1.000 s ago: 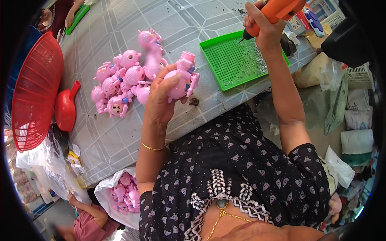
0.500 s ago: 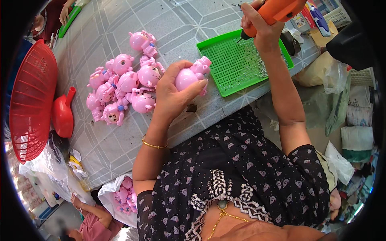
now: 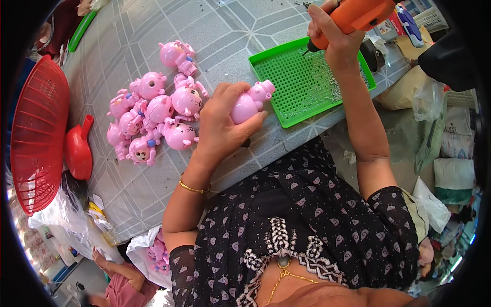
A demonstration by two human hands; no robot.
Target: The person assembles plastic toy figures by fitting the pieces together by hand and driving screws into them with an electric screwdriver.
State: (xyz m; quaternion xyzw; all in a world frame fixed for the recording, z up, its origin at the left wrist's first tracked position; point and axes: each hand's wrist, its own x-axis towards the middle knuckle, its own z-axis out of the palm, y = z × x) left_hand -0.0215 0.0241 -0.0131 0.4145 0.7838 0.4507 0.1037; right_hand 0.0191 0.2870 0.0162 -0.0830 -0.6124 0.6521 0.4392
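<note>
My left hand (image 3: 222,120) is closed around a pink plastic doll (image 3: 246,107), whose smooth round head lies in the palm while its small body points up and right. An orange electric screwdriver (image 3: 353,23) is gripped in my right hand (image 3: 340,38), its dark tip hanging over a green perforated tray (image 3: 286,121). Small metal screws (image 3: 335,89) lie scattered in that tray, thickest toward its right side. Left of my left hand sits a pile of similar pink dolls (image 3: 159,109), some with painted faces turned up.
At the far left stand a red slatted basket (image 3: 41,133) and a red plastic scoop (image 3: 77,153). A white bag (image 3: 138,250) with more pink dolls is below the table edge. Other people are at the upper left and lower left. Boxes and a dark case (image 3: 372,53) border the tray.
The doll in my left hand has turned slightly, its body tilting further right. My right hand and the screwdriver have shifted a little right and down.
</note>
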